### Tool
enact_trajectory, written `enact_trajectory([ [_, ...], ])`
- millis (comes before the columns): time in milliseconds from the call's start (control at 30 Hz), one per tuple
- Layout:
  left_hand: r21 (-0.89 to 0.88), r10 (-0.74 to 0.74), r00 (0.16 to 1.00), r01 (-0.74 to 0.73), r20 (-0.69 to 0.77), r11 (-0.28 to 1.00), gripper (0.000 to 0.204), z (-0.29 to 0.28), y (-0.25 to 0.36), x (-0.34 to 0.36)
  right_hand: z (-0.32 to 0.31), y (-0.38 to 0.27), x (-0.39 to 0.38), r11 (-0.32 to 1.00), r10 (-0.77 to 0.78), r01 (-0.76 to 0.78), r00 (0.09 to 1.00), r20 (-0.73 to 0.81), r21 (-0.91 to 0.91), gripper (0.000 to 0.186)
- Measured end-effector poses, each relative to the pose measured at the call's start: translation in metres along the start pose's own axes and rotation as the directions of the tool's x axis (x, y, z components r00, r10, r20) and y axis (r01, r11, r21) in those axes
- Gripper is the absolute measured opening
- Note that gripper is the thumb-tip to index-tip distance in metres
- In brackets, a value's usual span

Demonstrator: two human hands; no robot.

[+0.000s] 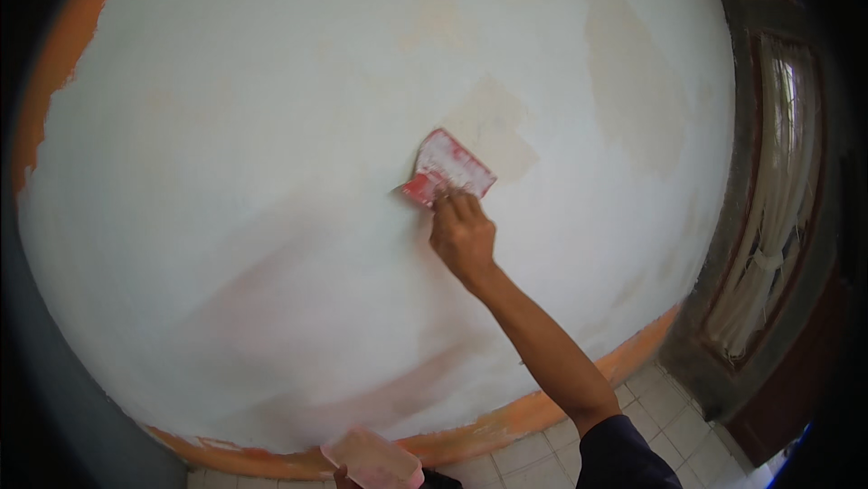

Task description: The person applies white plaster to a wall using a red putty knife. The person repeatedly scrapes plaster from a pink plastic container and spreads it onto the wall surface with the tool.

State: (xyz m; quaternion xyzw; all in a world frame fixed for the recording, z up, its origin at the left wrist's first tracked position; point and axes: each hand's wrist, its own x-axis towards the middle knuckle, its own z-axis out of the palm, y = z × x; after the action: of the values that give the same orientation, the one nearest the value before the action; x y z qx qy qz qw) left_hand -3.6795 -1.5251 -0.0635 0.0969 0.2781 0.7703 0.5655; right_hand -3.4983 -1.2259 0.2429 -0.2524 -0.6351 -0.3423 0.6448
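A red putty spreader (452, 164) streaked with white filler lies against the pale painted wall (226, 100), just right of the view's middle. My right hand (464, 236) grips it from below, fingers bent round its lower part, with the arm reaching up from the bottom right. At the bottom edge my left hand (343, 475), mostly out of the frame, holds a translucent pink plastic piece (375, 457), perhaps a container or board. Beige patches mark the wall above and right of the spreader.
An orange band (63, 28) edges the wall at upper left, another along its foot. At right stands a dark-framed window (750, 245) with a tied sheer curtain, above a dark red panel. A grey wall (63, 371) is at lower left. Pale floor tiles (687, 435) show below.
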Motion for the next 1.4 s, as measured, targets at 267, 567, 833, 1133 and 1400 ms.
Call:
enact_trajectory([
  [267,-0.005,0.003,1.000,-0.003,-0.010,1.000,0.071,-0.008,-0.002,-0.004,-0.050,-0.031,-0.030,0.942,-0.058,0.044,0.998,0.032,0.334,0.024],
  [567,-0.016,-0.029,1.000,0.029,-0.006,0.999,0.071,-0.002,0.018,-0.001,-0.008,0.065,0.062,0.998,-0.024,0.017,0.993,-0.113,-0.063,0.021],
  [833,-0.005,-0.010,1.000,0.010,-0.011,1.000,0.072,-0.002,0.028,-0.015,-0.034,-0.055,-0.004,0.943,-0.067,0.036,0.994,0.084,0.330,0.022],
  [1133,-0.011,-0.021,1.000,0.021,-0.008,1.000,0.072,-0.014,0.014,-0.025,-0.048,0.073,0.101,0.995,-0.019,0.001,0.984,-0.175,-0.105,0.018],
  [1400,-0.013,0.010,1.000,-0.010,-0.022,1.000,0.073,-0.028,0.032,-0.016,0.011,-0.084,-0.036,0.911,-0.361,0.320,0.924,0.126,0.261,0.015],
])
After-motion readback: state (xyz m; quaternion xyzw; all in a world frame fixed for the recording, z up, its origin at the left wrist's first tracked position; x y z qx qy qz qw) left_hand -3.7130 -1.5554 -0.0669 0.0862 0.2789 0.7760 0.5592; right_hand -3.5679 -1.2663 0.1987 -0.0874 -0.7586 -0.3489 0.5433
